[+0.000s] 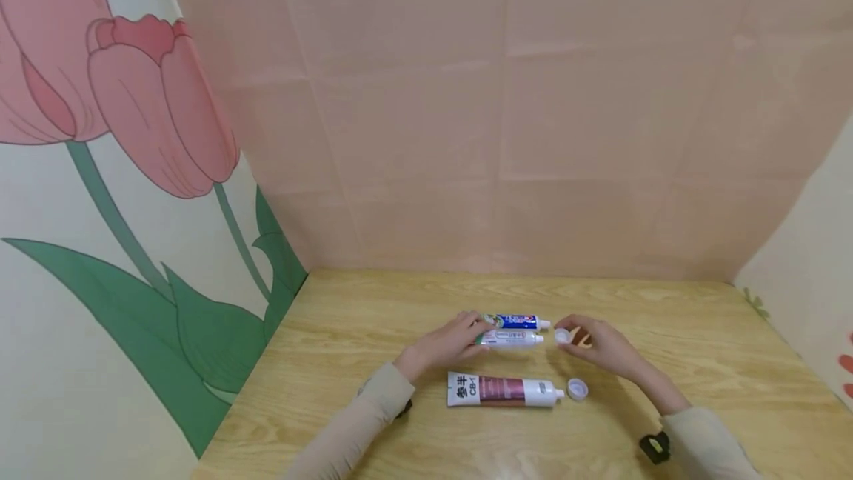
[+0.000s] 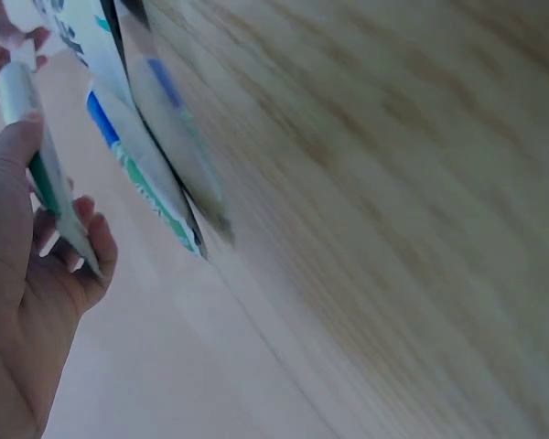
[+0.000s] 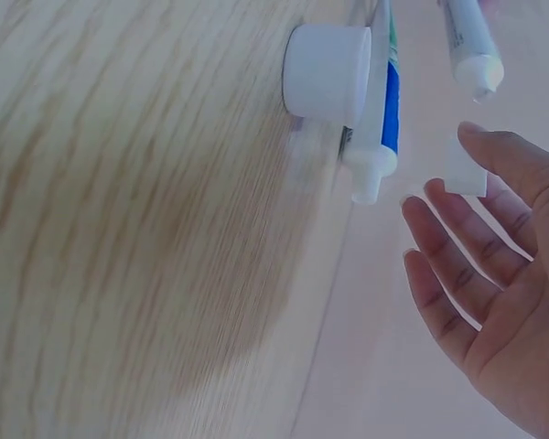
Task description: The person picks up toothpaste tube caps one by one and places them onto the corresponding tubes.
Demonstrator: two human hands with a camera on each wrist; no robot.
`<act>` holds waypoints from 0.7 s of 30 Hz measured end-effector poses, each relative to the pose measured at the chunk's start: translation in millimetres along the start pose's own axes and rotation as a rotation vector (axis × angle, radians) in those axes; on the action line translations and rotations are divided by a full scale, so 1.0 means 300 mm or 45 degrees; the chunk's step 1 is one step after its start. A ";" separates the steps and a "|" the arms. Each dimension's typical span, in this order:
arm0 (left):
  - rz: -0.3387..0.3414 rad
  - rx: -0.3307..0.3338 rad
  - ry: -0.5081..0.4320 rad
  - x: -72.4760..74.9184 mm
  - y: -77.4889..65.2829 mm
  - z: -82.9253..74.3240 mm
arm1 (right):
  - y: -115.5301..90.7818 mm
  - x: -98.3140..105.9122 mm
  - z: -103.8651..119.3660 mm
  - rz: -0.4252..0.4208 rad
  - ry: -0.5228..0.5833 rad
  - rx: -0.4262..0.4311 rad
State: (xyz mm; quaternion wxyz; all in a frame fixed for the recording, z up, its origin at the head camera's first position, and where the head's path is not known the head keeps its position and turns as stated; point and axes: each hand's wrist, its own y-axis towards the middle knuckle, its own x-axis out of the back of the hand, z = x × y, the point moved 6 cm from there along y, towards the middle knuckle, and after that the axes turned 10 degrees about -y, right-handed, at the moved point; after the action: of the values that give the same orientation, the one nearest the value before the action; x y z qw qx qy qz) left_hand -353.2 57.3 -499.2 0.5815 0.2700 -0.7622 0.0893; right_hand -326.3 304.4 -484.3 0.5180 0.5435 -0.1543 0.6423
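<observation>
My left hand (image 1: 449,343) grips a white toothpaste tube (image 1: 513,338) with a green tail end, held off the table, its bare nozzle facing right. Between thumb and fingers, my right hand (image 1: 605,348) pinches a small white cap (image 3: 463,172), a short gap away from that nozzle. Just behind the held tube lies a blue toothpaste tube (image 1: 521,321) with its narrow white tip to the right. Nearer the front, a larger white and maroon toothpaste tube (image 1: 503,390) lies flat with its nozzle bare. Beside that nozzle rests a wide white cap (image 1: 577,390).
A light wood table (image 1: 333,361) carries all of these things. A pink cloth backdrop (image 1: 500,132) closes off its far edge. To the left stands a wall panel (image 1: 120,258) painted with tulips, and another pale panel (image 1: 813,258) stands at the right.
</observation>
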 end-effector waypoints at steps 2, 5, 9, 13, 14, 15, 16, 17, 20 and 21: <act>-0.024 -0.009 0.008 0.007 0.001 0.000 | 0.002 0.006 0.003 -0.019 0.003 -0.007; -0.052 -0.023 0.017 0.017 0.001 -0.001 | 0.005 0.014 0.002 -0.048 0.016 -0.023; -0.103 -0.056 0.024 0.034 -0.003 -0.008 | 0.005 0.023 0.001 -0.071 0.026 -0.034; -0.158 -0.087 0.036 0.049 -0.011 -0.010 | 0.004 0.028 0.004 -0.080 0.022 -0.025; -0.170 -0.094 0.037 0.054 -0.013 -0.011 | 0.004 0.030 0.004 -0.084 0.023 -0.025; -0.183 -0.098 0.034 0.057 -0.015 -0.010 | 0.004 0.031 0.005 -0.087 0.026 -0.024; -0.194 -0.098 0.027 0.061 -0.018 -0.010 | 0.005 0.033 0.006 -0.090 0.022 -0.024; -0.205 -0.095 0.021 0.065 -0.020 -0.008 | 0.005 0.034 0.007 -0.095 0.017 -0.025; -0.242 -0.094 -0.008 0.076 -0.024 -0.004 | 0.009 0.039 0.011 -0.115 0.007 -0.029; -0.251 -0.096 -0.017 0.078 -0.024 -0.003 | 0.009 0.040 0.012 -0.120 0.004 -0.032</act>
State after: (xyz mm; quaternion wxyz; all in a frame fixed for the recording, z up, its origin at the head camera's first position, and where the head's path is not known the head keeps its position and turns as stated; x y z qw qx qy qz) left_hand -352.8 44.3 -478.3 0.5920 0.3223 -0.7387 0.0011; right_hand -325.2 306.4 -471.7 0.5547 0.5427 -0.1357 0.6159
